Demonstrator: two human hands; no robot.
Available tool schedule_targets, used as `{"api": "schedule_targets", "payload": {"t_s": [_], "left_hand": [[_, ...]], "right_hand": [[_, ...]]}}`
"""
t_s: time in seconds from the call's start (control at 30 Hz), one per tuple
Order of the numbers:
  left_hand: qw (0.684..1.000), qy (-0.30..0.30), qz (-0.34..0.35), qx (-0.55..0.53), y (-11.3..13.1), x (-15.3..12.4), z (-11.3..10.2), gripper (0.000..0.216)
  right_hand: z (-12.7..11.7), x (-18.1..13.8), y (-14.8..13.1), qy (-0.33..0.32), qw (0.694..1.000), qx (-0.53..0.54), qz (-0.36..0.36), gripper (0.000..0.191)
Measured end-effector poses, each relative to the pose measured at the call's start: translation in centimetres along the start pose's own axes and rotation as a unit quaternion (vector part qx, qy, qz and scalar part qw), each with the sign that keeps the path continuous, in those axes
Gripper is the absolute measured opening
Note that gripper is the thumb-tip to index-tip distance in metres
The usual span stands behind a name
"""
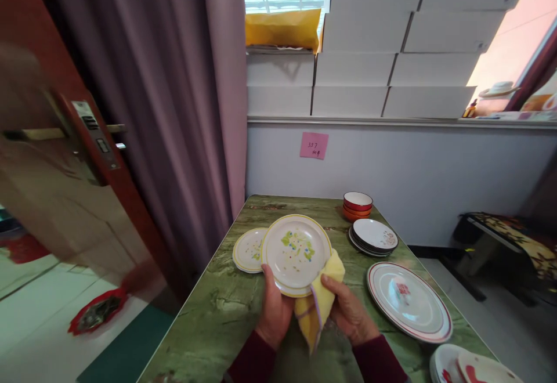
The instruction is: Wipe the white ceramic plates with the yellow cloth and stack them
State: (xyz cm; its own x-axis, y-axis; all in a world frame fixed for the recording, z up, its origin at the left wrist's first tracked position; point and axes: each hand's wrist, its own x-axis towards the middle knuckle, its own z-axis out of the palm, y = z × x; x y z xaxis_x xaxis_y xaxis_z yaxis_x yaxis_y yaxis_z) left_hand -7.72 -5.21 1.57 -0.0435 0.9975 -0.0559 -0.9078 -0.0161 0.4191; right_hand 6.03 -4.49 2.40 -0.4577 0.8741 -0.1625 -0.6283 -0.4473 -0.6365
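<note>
My left hand (275, 310) grips the near rim of a cream plate (296, 250) with a yellow rim and a green floral print, held tilted up above the green marble table (217, 313). My right hand (348, 313) holds a yellow cloth (319, 302) bunched against the plate's lower right edge. A matching smaller plate (246, 249) lies flat on the table behind and left of the held one.
A stack of red bowls (357, 205) and a stack of speckled plates (374, 237) sit at the table's far right. A large red-rimmed plate (409, 302) lies to the right, more plates (470, 367) at the near right corner. A purple curtain (174, 110) and door (52, 156) stand left.
</note>
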Motion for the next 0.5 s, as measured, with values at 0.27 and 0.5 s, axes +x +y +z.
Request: {"api": "schedule_targets", "payload": {"t_s": [0.27,0.5], "left_hand": [[0.982,-0.08,-0.047,0.163,1.6,-1.9,0.7,0.045],[0.94,-0.035,-0.019,0.34,8.7,0.6,4.8,0.035]], "right_hand": [[0.7,1.9,0.0,0.186,0.975,0.011,-0.121,0.057],[-1.2,0.8,-6.8,0.147,0.948,-0.265,-0.094,0.043]]}}
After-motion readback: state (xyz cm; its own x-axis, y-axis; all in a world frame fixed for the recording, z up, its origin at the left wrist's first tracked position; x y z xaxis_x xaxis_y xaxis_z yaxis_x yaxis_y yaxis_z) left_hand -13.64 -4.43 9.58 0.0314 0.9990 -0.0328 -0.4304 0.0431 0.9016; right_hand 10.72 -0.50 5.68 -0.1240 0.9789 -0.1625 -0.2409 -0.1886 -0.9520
